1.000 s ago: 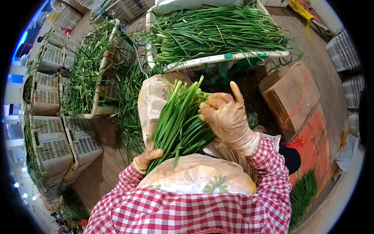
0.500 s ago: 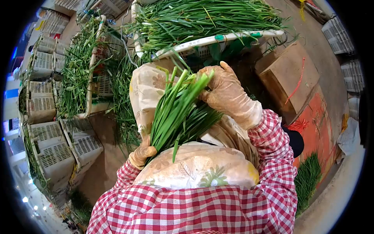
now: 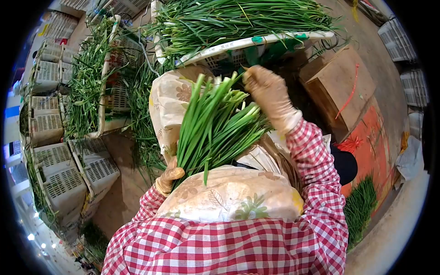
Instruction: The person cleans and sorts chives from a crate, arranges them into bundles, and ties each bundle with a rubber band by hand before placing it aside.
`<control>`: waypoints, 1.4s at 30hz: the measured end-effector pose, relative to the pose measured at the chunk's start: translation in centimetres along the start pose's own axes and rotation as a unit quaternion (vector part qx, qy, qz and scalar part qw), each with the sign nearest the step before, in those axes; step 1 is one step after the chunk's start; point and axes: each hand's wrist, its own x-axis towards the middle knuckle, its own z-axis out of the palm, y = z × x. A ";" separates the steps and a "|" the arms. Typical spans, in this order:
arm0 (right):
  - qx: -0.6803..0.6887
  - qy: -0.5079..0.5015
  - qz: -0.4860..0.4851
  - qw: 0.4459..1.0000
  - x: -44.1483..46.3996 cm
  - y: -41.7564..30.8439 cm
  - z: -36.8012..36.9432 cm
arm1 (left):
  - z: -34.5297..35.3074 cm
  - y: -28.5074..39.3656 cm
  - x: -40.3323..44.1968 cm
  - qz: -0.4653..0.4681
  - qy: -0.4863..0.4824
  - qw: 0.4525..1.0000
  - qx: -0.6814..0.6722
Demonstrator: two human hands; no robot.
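A bunch of long green leafy stalks (image 3: 211,128) lies across my lap, its pale cut ends fanned out at the top. My left hand (image 3: 170,176), in a tan-stained glove, is wrapped round the lower leafy end. Just right of the pale ends, my gloved right hand (image 3: 265,89) is closed with its fingertips pinched together. A thin wisp shows at those fingertips, too small to make out. Beneath the bunch is a cream apron (image 3: 233,195) with a leaf print.
Ahead stands a white crate (image 3: 233,44) heaped with green stalks. Another crate (image 3: 104,87) at the left holds loose leaves. Slatted crates (image 3: 59,176) stand further left. On the right are a cardboard box (image 3: 341,87), a red sheet (image 3: 373,156) and more greens (image 3: 360,206).
My right hand has left the bunch's top, moved up and right, and closed into a pinch. The pale ends have spread apart. My left hand keeps its hold. The view has shifted slightly.
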 end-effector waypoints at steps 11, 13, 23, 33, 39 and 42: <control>0.065 -0.071 0.045 0.994 0.1 -0.9 -5.1 | -2.4 -3.3 -0.2 0.058 -0.011 0.981 -0.187; -0.006 -0.145 -0.062 0.987 0.1 -3.5 -4.1 | -1.3 -2.8 0.8 0.087 0.017 0.985 -0.149; -0.058 0.169 -0.136 0.974 1.8 0.1 -8.2 | 0.5 -2.7 3.1 0.181 0.003 0.961 -0.211; 0.041 -0.238 0.171 0.955 -1.1 1.8 -5.5 | 0.6 -2.8 3.5 0.202 0.003 0.951 -0.233; 0.087 0.041 0.143 0.985 -0.1 4.5 -9.0 | -1.0 -3.3 2.8 0.208 0.007 0.950 -0.233; -0.469 0.178 0.067 0.863 1.3 7.4 -14.7 | -0.9 -2.8 2.9 0.205 -0.020 0.951 -0.230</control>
